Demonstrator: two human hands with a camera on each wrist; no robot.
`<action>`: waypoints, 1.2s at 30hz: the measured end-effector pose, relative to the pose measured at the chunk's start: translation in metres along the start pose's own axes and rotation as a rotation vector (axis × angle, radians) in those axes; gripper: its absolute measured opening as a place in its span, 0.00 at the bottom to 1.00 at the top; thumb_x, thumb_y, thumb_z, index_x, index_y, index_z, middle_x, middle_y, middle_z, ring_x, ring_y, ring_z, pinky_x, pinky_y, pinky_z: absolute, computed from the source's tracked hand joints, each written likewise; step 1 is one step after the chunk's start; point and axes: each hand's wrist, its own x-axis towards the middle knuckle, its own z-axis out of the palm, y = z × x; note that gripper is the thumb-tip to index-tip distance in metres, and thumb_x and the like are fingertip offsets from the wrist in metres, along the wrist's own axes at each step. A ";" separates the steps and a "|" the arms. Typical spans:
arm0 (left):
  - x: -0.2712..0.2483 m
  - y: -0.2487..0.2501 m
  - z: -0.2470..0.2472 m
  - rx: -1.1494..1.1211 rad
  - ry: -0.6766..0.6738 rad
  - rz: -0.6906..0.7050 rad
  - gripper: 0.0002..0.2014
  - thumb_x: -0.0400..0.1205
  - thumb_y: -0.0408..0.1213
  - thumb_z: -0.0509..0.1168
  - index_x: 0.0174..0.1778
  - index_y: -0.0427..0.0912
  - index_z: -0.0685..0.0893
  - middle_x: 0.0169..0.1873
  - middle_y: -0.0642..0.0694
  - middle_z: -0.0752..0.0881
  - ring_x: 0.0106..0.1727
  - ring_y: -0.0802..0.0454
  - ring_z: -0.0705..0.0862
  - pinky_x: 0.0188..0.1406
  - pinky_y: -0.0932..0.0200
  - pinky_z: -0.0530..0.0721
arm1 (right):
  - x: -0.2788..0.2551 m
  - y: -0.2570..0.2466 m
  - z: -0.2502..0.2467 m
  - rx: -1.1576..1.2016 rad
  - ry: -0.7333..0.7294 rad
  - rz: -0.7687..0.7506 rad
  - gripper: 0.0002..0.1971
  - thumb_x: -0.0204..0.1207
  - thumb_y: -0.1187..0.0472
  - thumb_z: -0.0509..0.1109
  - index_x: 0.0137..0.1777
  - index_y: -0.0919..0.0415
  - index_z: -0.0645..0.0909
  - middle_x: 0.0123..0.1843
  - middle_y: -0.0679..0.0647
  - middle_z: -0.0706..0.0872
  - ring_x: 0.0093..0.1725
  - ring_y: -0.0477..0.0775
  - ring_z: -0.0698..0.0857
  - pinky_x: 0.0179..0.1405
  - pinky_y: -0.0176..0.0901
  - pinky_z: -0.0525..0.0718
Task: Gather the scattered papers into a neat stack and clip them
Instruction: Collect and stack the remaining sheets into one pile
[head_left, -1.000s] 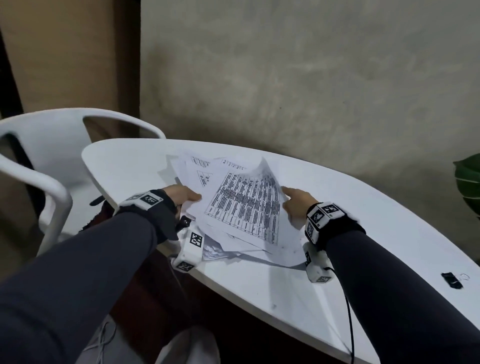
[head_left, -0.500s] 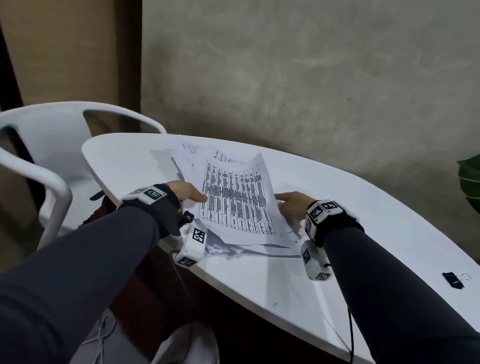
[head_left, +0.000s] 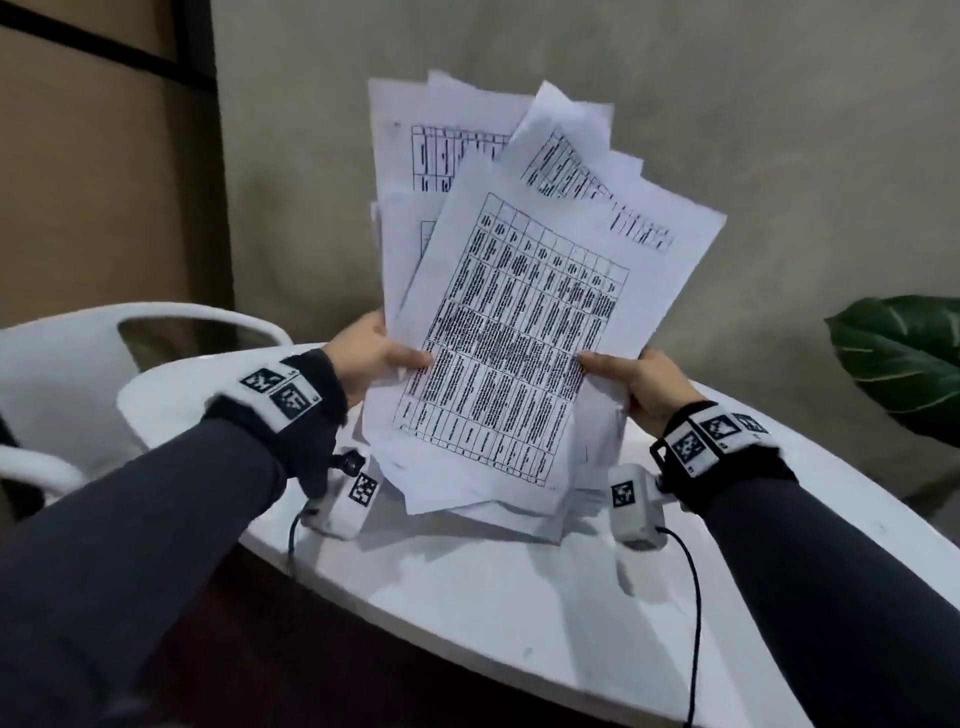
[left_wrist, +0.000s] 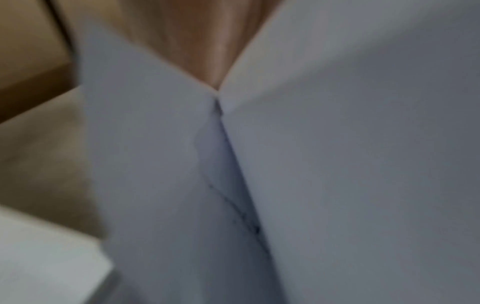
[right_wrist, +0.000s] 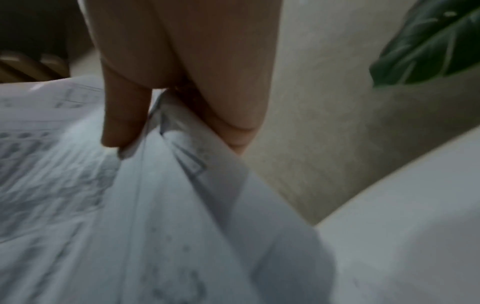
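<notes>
An uneven sheaf of printed papers (head_left: 511, 332) stands upright, fanned out, its lower edges on the white table (head_left: 519, 613). My left hand (head_left: 374, 358) grips its left edge with the thumb on the front sheet. My right hand (head_left: 631, 376) grips the right edge the same way. In the left wrist view blurred sheets (left_wrist: 337, 164) fill the frame below a bit of my left hand (left_wrist: 207, 41). In the right wrist view my right hand (right_wrist: 166, 98) pinches the papers (right_wrist: 130, 205) between thumb and fingers. No clip is in view.
A white plastic chair (head_left: 78, 364) stands at the table's left end. A green plant leaf (head_left: 904, 353) hangs at the right, also seen as the leaf (right_wrist: 428, 45) from the right wrist. A grey wall (head_left: 779, 156) rises behind the table.
The papers lay flat on the table under both hands; now both hands have lifted them upright, fanned out. The view has shifted and the black clip at the right is out of frame.
</notes>
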 end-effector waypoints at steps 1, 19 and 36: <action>0.003 0.010 0.003 0.044 0.018 0.025 0.18 0.70 0.18 0.70 0.54 0.36 0.79 0.38 0.50 0.90 0.39 0.55 0.88 0.55 0.56 0.86 | -0.001 -0.009 -0.002 -0.011 0.049 -0.045 0.18 0.50 0.57 0.84 0.35 0.65 0.83 0.25 0.49 0.89 0.25 0.43 0.86 0.29 0.33 0.84; -0.003 0.013 0.054 0.044 0.126 0.210 0.38 0.53 0.43 0.84 0.59 0.38 0.82 0.51 0.43 0.88 0.59 0.43 0.86 0.67 0.45 0.80 | -0.045 -0.012 -0.018 -0.022 0.207 -0.122 0.13 0.68 0.67 0.78 0.32 0.58 0.74 0.14 0.42 0.80 0.15 0.33 0.78 0.16 0.26 0.75; -0.002 0.034 0.042 -0.037 0.152 0.253 0.38 0.43 0.51 0.85 0.43 0.33 0.84 0.42 0.41 0.88 0.45 0.55 0.88 0.40 0.74 0.84 | -0.045 -0.053 -0.009 0.098 0.152 -0.253 0.14 0.54 0.57 0.82 0.19 0.56 0.79 0.18 0.41 0.81 0.20 0.34 0.80 0.30 0.22 0.81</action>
